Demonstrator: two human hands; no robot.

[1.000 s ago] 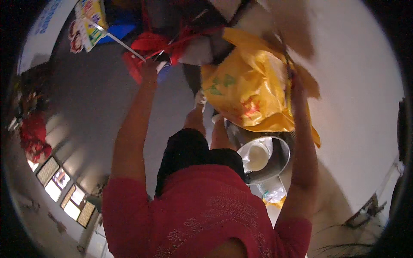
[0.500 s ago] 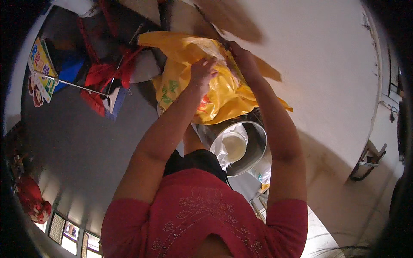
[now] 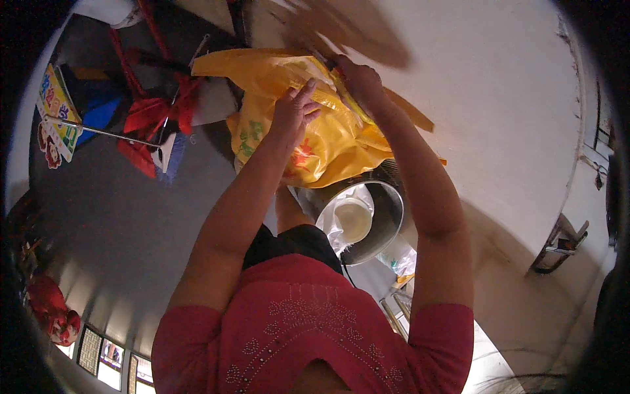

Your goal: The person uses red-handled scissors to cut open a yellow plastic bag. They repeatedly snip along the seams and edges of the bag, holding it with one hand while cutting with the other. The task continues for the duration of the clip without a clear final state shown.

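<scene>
A large yellow plastic bag (image 3: 357,152) with green and red print spreads out in front of me, its upper part by the wall. My right hand (image 3: 361,84) is closed on the bag's upper right edge, the fingertips partly hidden. Against the front of the bag, my left hand (image 3: 295,117) lies with its fingers stretched apart and holds nothing. Under the bag's lower edge stands a round metal bin (image 3: 392,230). A white tub (image 3: 354,220) and white plastic film (image 3: 333,226) are inside it.
A pale wall (image 3: 485,98) rises close on the right. To the left, over the dark floor (image 3: 151,223), are a long-handled broom (image 3: 172,156), red cloth (image 3: 147,115) and a colourful sign (image 3: 58,115). A metal fitting (image 3: 561,244) is on the right wall.
The fingers of my left hand, bunched on the bag before, are now spread apart. My right hand stays at the bag's edge, slightly higher, and the bag's left corner reaches further left.
</scene>
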